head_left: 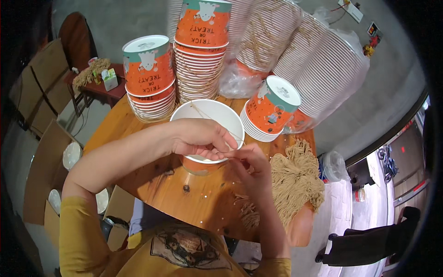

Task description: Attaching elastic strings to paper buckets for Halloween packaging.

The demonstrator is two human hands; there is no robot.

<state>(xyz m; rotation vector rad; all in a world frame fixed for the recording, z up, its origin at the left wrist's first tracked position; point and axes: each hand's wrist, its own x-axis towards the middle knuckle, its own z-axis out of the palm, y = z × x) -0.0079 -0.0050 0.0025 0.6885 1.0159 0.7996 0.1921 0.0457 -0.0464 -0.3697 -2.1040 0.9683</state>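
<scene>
An open paper bucket (pixel 220 113), white inside and orange outside, stands upright on the wooden table (pixel 152 177) in front of me. My left hand (pixel 205 138) reaches across its mouth with fingers bent. Close to the bucket's right rim, my right hand (pixel 253 167) has thumb and fingers pinched together, and the fingertips of both hands meet. A thin tan cord (pixel 201 112) runs from the far inner wall of the bucket toward them. Both hands appear closed on this cord, though the fingers partly hide it. To the right lies a heap of tan cords (pixel 297 180).
Upside-down orange buckets are stacked in a left stack (pixel 148 69), a taller stack (pixel 201 27) and a right stack (pixel 272 108). Plastic-wrapped stacks (pixel 323 69) rise behind. A smaller cord bundle (pixel 249 215) lies by my right forearm. Cardboard boxes (pixel 48 173) stand left on the floor.
</scene>
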